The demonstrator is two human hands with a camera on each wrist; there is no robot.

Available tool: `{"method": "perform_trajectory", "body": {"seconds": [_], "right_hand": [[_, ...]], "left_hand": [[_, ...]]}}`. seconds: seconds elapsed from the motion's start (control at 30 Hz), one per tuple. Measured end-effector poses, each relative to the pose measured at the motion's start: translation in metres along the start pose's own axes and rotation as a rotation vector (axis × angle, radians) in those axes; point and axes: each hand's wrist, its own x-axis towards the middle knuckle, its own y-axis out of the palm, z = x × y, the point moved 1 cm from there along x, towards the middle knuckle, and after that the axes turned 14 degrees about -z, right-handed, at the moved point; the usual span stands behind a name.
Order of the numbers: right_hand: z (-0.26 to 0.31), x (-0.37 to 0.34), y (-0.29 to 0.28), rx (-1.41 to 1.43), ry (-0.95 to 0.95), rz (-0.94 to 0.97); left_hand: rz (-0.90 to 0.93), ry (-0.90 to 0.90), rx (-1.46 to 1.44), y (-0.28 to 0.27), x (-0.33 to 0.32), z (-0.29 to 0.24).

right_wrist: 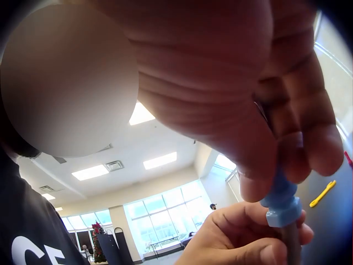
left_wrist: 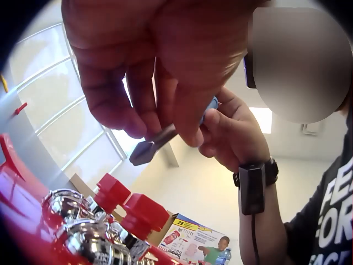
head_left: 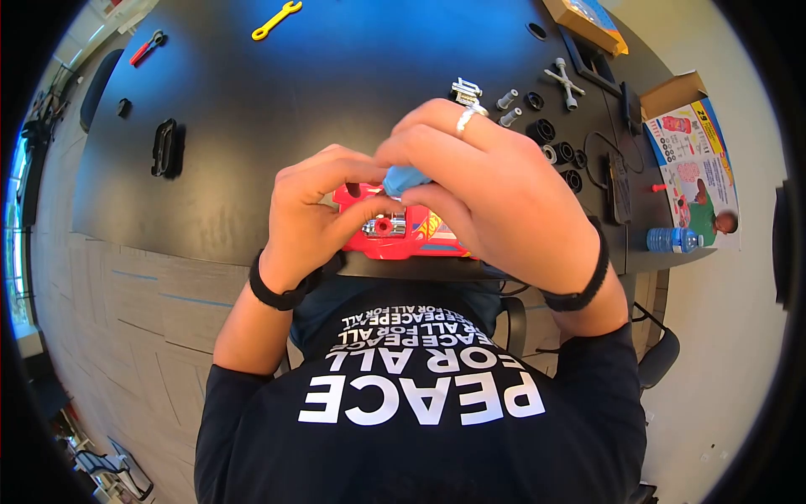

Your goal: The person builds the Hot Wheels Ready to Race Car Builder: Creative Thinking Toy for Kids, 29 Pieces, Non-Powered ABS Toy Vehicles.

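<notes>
A toy screwdriver with a blue handle [right_wrist: 282,201] and a grey shaft [left_wrist: 160,141] is held over a red toy car [head_left: 403,246]. My right hand [head_left: 483,172] grips the blue handle from above. With thumb and fingers, my left hand [head_left: 311,206] pinches the grey shaft just below the handle. The shaft's flat tip [left_wrist: 142,154] points down toward the car, above its chrome engine [left_wrist: 94,240] and the red hex-headed bolts [left_wrist: 142,214] beside it. Both hands partly cover the car in the head view.
A yellow wrench [head_left: 277,20], red-handled tool [head_left: 147,48] and black part [head_left: 164,148] lie across the table. To the right are several black wheels [head_left: 541,130], a grey cross-shaped wrench [head_left: 565,83], a water bottle [head_left: 674,240] and a toy box [head_left: 693,160].
</notes>
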Motion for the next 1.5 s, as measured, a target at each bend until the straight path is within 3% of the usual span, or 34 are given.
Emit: {"method": "perform_trajectory", "body": {"seconds": [0.33, 0.5, 0.57, 0.6, 0.7, 0.77, 0.8, 0.83, 0.9, 1.0, 1.03, 1.07, 1.17, 1.23, 1.3, 1.4, 1.47, 1.5], "right_hand": [[0.003, 0.001, 0.009, 0.079, -0.02, 0.056], [0.006, 0.005, 0.002, -0.11, -0.055, 0.079], [0.01, 0.009, -0.007, -0.41, 0.04, 0.282], [0.01, 0.01, -0.006, -0.41, 0.039, 0.282], [0.006, 0.012, 0.0, -0.486, 0.042, 0.269], [0.003, 0.007, 0.006, -0.097, -0.12, 0.092], [0.002, 0.004, 0.01, -0.108, -0.216, 0.118], [0.004, 0.005, 0.012, -0.107, -0.216, 0.12], [0.01, 0.007, 0.017, -0.362, -0.222, 0.089], [0.014, 0.011, 0.018, -0.361, -0.087, 0.127], [0.016, 0.011, 0.017, -0.369, -0.055, 0.126], [0.019, 0.01, 0.014, -0.279, -0.081, 0.093], [0.019, 0.007, 0.009, -0.341, -0.178, 0.154], [0.012, 0.01, 0.011, -0.441, -0.163, 0.195], [0.005, 0.012, 0.016, -0.476, -0.145, 0.135], [0.0, 0.012, 0.018, -0.527, -0.133, 0.183], [0.0, 0.011, 0.02, -0.312, -0.218, -0.042], [0.002, 0.01, 0.02, -0.308, -0.219, -0.038]], "left_hand": [[0.043, -0.303, -0.242, -0.002, -0.017, 0.026], [-0.001, -0.215, -0.235, 0.001, -0.007, 0.009], [-0.016, -0.16, -0.258, 0.0, -0.005, 0.006], [0.036, -0.145, -0.27, -0.001, -0.006, 0.009], [0.086, -0.192, -0.302, -0.002, -0.012, 0.014], [0.081, -0.256, -0.323, -0.002, -0.015, 0.014], [0.08, -0.243, -0.352, -0.002, -0.015, 0.013], [0.079, -0.231, -0.381, -0.003, -0.016, 0.013], [0.085, -0.165, -0.432, 0.0, -0.014, 0.01], [0.161, -0.151, -0.421, -0.002, -0.016, 0.014], [0.143, -0.231, -0.443, -0.001, -0.02, 0.02], [0.123, -0.312, -0.465, -0.001, -0.023, 0.023], [0.108, -0.259, -0.421, -0.004, -0.019, 0.009], [0.075, -0.27, -0.55, 0.002, -0.021, 0.011], [0.172, -0.191, -0.415, 0.0, -0.016, 0.013], [0.177, -0.204, -0.33, 0.0, -0.022, 0.022], [0.188, -0.198, -0.396, 0.002, -0.027, 0.029], [0.202, -0.191, -0.464, 0.002, -0.03, 0.03]]}}
